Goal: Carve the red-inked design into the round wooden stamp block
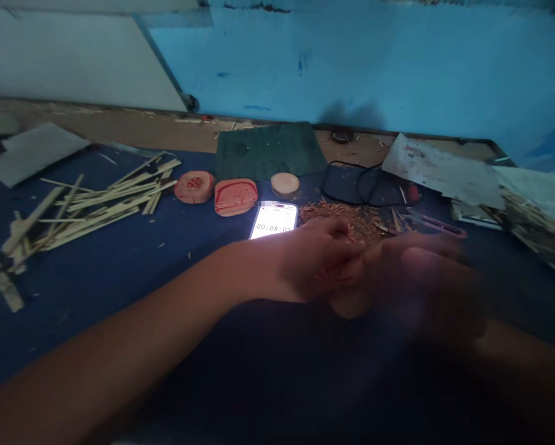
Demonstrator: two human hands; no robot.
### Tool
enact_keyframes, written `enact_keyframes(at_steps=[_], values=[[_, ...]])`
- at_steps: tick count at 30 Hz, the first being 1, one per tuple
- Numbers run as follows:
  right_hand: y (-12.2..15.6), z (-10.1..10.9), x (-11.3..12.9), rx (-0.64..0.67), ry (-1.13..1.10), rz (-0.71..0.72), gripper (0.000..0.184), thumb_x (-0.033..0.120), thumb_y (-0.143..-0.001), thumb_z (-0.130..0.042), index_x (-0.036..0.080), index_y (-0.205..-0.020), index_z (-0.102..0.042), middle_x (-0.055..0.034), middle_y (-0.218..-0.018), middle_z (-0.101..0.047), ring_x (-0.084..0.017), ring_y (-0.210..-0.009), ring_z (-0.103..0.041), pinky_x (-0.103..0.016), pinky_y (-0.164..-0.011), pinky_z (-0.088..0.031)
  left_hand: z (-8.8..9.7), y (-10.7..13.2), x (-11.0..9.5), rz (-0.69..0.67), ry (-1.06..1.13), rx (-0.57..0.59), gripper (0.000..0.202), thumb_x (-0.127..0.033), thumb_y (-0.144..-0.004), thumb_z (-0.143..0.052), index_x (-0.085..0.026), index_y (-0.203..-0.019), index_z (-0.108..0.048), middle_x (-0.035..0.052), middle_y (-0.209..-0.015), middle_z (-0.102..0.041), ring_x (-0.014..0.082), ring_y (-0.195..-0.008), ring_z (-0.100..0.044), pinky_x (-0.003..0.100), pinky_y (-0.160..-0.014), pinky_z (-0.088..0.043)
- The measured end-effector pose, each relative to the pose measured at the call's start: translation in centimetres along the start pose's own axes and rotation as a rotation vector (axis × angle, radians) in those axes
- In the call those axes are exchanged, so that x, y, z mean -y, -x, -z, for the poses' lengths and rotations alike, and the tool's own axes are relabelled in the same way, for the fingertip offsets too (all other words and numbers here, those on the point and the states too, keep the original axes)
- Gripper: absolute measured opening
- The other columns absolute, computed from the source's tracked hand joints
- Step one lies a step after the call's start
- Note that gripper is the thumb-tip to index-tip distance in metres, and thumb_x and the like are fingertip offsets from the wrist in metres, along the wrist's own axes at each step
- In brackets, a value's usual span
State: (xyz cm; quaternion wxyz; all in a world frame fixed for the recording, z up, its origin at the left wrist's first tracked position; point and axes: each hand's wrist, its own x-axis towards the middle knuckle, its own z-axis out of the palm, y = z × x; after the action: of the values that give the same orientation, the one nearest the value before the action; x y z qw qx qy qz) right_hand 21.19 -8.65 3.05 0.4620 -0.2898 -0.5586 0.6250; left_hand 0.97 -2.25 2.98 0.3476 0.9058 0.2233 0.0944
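Observation:
My left hand (pixel 321 256) is closed around a pale wooden piece (pixel 350 304) with a rounded lower edge. Reddish marks show on the piece near my fingers, which hide most of it. My right hand (pixel 426 278), smeared by motion, is close against the piece's right side; whether it holds a tool cannot be made out. Behind my hands lies a heap of brown wood shavings (pixel 324 210). A lit phone (pixel 275 221) showing a timer lies just beyond my left wrist.
Two red-marked wood blocks (pixel 235 196) and a plain wooden disc (pixel 285 185) sit behind the phone. Thin wood strips (pixel 110 201) are piled left. A green mat (pixel 271 151), a black cable (pixel 347 201), a pink-handled tool (pixel 444 227) and paper sheets (pixel 444 173) lie farther back.

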Motion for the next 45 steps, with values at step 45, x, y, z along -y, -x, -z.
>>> enact_keyframes(at_steps=[45], values=[[-1.0, -1.0, 1.5, -0.191, -0.143, 0.003, 0.065, 0.042, -0.099, -0.081, 0.022, -0.054, -0.038, 0.0054, -0.051, -0.028, -0.011, -0.046, -0.026, -0.032, -0.043, -0.024, 0.0, 0.8, 1.4, -0.111, -0.004, -0.045, 0.030, -0.023, -0.096, -0.078, -0.021, -0.126, -0.075, 0.0129, -0.134, -0.066, 0.0294, -0.121, -0.068, 0.043, -0.102, -0.059]])
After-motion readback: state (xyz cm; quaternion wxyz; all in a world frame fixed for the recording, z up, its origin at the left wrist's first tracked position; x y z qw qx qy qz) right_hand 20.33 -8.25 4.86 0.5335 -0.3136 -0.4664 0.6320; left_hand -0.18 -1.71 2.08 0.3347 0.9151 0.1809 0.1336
